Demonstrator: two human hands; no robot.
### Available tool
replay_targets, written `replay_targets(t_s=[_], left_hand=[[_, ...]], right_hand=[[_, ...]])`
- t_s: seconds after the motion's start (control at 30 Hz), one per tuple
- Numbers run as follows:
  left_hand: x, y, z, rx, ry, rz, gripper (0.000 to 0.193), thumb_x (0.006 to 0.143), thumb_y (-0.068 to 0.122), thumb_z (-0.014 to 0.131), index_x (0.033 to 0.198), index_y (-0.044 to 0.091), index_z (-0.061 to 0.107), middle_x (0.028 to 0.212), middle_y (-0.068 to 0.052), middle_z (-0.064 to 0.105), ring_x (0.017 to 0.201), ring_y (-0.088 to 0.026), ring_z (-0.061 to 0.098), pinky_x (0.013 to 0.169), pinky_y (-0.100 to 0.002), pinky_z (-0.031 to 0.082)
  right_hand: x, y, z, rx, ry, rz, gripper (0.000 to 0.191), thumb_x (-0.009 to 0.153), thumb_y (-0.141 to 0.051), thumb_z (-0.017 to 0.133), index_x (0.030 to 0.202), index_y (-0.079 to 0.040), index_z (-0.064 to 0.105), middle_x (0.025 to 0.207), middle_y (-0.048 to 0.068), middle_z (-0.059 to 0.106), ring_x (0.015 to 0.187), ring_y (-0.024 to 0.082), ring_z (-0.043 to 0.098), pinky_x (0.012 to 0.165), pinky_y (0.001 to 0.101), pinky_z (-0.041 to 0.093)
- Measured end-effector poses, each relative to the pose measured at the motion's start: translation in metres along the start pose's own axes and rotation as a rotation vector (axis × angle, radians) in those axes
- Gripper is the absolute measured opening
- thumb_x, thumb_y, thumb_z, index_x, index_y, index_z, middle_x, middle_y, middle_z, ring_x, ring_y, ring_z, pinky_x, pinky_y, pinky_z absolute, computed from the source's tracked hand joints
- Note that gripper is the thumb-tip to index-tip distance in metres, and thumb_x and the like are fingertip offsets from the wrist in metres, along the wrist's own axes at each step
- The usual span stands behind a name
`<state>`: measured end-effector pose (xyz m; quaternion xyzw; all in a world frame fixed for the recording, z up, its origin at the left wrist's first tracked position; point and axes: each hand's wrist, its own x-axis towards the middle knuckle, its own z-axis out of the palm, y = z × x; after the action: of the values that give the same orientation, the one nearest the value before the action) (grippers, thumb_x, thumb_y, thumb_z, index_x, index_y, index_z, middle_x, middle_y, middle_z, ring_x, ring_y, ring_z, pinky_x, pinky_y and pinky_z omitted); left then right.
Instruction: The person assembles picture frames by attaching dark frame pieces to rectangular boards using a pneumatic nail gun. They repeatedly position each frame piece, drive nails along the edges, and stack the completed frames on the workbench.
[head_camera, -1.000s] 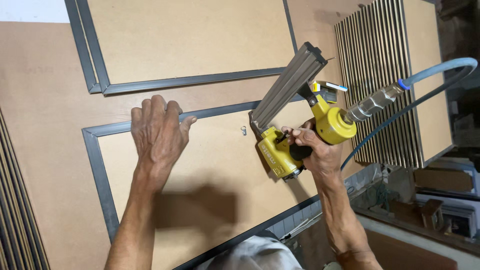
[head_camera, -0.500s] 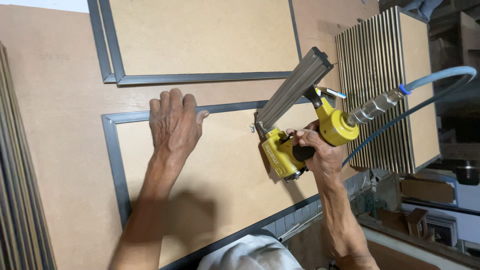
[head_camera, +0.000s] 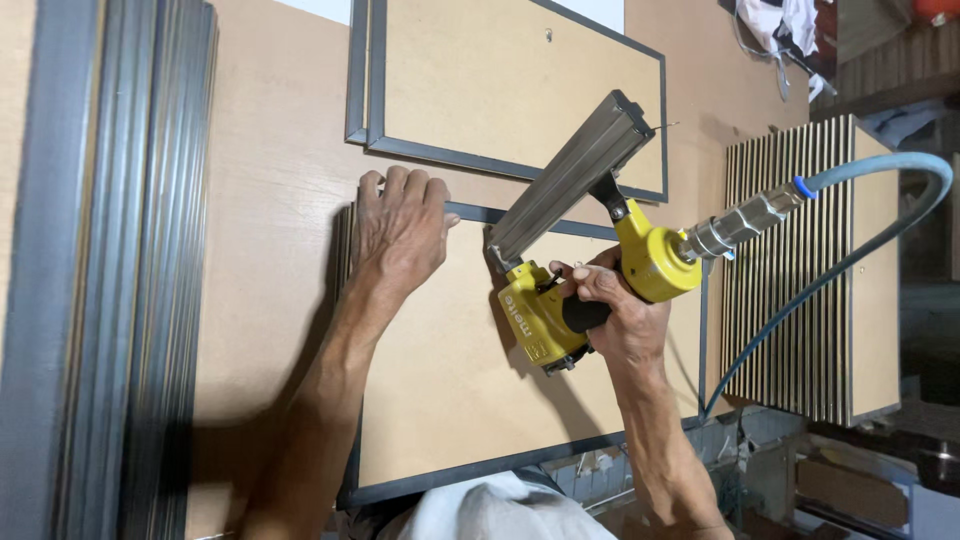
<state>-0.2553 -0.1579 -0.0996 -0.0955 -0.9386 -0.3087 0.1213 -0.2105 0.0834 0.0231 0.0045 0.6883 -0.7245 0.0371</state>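
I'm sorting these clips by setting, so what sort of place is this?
Probably a picture-frame workshop. The right hand grips a yellow pneumatic nailer fed by an air hose, the left hand presses a grey frame, and frame mouldings are stacked alongside.

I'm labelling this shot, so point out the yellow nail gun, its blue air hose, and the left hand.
yellow nail gun (head_camera: 655, 262), head view, on its round yellow body.
blue air hose (head_camera: 880, 163), head view, on its upper curve.
left hand (head_camera: 400, 232), head view, on its back.

Yellow nail gun (head_camera: 590, 290) – tilted, nose on grey-framed panel (head_camera: 460, 370).
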Motion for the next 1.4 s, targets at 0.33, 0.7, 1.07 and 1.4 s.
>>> replay_targets(t_s=[0.33,0.7,1.07,1.4], left_hand=[[0.006,0.003,-0.007,-0.028,-0.065,-0.028,0.029,0.093,0.03,0.069,0.101,0.002,0.071,0.092,-0.012,0.067,0.101,-0.027,0.057,0.099,-0.059,0.034],[-0.088,-0.007,-0.032,-0.246,0.144,-0.253,0.097,0.084,0.035,0.075,0.152,-0.014,0.027,0.158,-0.038,0.03,0.149,-0.045,0.025,0.121,-0.056,0.013],[-0.249,0.055,-0.046,-0.688,0.232,-0.547,0.069,0.096,0.03,0.064,0.153,0.0,0.039,0.157,-0.024,0.045,0.148,-0.037,0.041,0.119,-0.044,0.036],[-0.251,0.045,-0.028,-0.813,0.236,-0.571,0.066,0.098,0.032,0.061,0.153,0.003,0.042,0.158,-0.022,0.044,0.149,-0.037,0.039,0.12,-0.045,0.035]], right_hand=[[0.005,-0.003,0.002,-0.046,-0.03,0.001,0.017,0.088,-0.003,0.079,0.092,0.003,0.063,0.076,0.01,0.064,0.073,0.023,0.069,0.098,0.0545,0.059],[0.034,0.001,-0.013,0.024,-0.537,0.053,0.013,0.09,-0.001,0.074,0.084,-0.002,0.062,0.071,0.006,0.059,0.076,0.023,0.067,0.111,0.0609,0.051],[0.118,0.001,0.048,-0.318,-1.036,-0.039,0.023,0.086,0.001,0.076,0.073,-0.007,0.059,0.069,0.005,0.06,0.076,0.019,0.068,0.116,0.0617,0.054],[0.117,-0.022,0.07,-0.479,-0.983,0.022,0.022,0.08,0.001,0.079,0.075,-0.007,0.059,0.073,0.005,0.063,0.079,0.018,0.068,0.111,0.0544,0.057]])
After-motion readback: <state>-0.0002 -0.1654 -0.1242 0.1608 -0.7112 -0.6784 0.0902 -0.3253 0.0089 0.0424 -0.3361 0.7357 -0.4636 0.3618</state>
